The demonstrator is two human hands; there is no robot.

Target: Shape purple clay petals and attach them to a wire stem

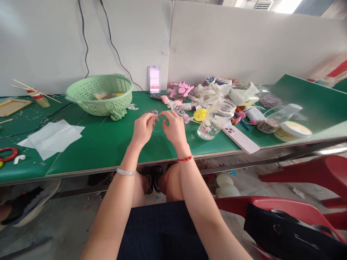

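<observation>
Both hands work just above the green table, close together. My left hand (pixel 143 129), with a pale bangle on its wrist, pinches a small purplish thing (pixel 155 112) whose kind is too small to make out. A thin clear thread (pixel 157 130) sags in a loop between the two hands. Thumb and forefinger of my right hand (pixel 175 127) are bent together around the thread's other side; a red cord bracelet sits on that wrist. Right behind the fingers lie small pink and clear-wrapped pieces (pixel 185 118).
A green basket (pixel 100 104) stands at back left, near white paper sheets (pixel 58 135) and red-handled scissors (pixel 9 154). To the right are a glass jar (pixel 214 124), a yellow dish (pixel 200 115), a pink phone (pixel 241 138) and a lidded tub (pixel 292 131). Another phone (pixel 154 79) leans on the wall.
</observation>
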